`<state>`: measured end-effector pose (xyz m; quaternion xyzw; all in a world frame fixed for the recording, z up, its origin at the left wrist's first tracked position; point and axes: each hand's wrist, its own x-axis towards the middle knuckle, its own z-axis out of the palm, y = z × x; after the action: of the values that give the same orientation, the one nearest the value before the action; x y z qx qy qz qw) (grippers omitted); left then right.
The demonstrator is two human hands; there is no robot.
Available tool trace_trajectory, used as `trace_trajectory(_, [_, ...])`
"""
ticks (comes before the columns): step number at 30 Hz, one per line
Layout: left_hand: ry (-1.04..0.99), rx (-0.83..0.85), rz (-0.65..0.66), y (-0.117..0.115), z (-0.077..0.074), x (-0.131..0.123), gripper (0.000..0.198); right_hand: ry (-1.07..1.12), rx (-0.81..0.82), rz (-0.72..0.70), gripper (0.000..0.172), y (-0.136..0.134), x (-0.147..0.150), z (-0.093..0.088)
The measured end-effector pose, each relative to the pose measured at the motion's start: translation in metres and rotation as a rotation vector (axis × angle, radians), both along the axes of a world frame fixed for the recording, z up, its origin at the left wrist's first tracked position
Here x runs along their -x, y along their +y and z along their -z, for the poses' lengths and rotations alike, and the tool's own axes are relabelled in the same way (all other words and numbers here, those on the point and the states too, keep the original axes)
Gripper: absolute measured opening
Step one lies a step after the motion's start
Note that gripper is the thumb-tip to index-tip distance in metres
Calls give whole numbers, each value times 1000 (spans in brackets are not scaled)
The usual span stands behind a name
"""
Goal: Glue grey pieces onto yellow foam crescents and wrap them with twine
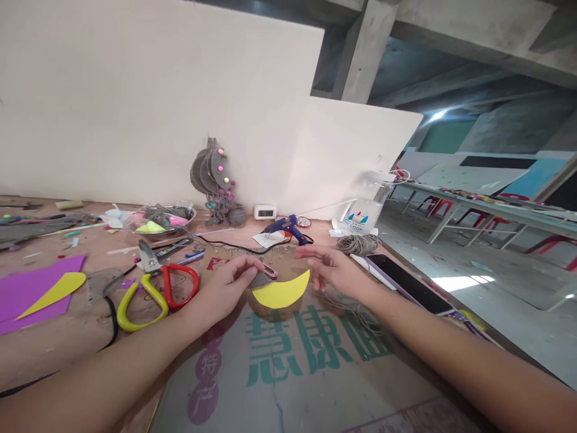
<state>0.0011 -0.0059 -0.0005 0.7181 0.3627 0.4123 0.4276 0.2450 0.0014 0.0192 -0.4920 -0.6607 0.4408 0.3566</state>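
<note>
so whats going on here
A person is working with both bare hands over printed cardboard. The left hand is by the left end of a yellow crescent; whether it grips it is hard to tell. The right hand, fingers loosely spread, is close to the other tip. Scissors with one yellow and one red handle lie to the left, and a blue glue gun sits behind.

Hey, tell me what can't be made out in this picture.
All in the head view:
Left hand: lower fingers, hidden by the hand itself.
Small dark thing by its fingertips: too small to identify.
Clock: digits too small to read.
Cardboard: near edge, cut off by the picture's bottom.
</note>
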Motion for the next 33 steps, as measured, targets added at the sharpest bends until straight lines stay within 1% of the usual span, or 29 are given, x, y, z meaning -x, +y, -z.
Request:
trace_trajectory(2, [23,-25,-10,0,0,1,20,134,109,-84,38,-10,11,1])
trace_trajectory(5, [79,-72,-56,-1,2,1,21,286,286,-144,44,-23,26,0])
trace_trajectory(7, [102,-94,-76,-1,3,1,22,346,327,-170,44,-28,32,1])
trace_trajectory(9, [112,-105,-80,-2,3,1,23,359,299,-175,43,-30,34,3])
trace_trajectory(11, [118,-102,-81,-2,2,1,23,327,251,-159,41,-29,34,5])
trace_trajectory(15, [111,-79,-76,-6,-4,1,24,250,193,-146,29,-26,32,9])
trace_trajectory(19, [78,72,-36,-13,-12,0,26,157,160,-110,23,-26,32,9])
trace_trajectory(21, [60,120,-13,-14,-14,-1,28,128,146,-93,22,-26,32,9])
trace_trajectory(27, [-16,118,17,-13,-11,-1,31,104,92,-10,14,-24,31,9])
trace_trajectory(33, [12,152,-9,-13,-9,0,31,89,57,-8,12,-25,31,8])
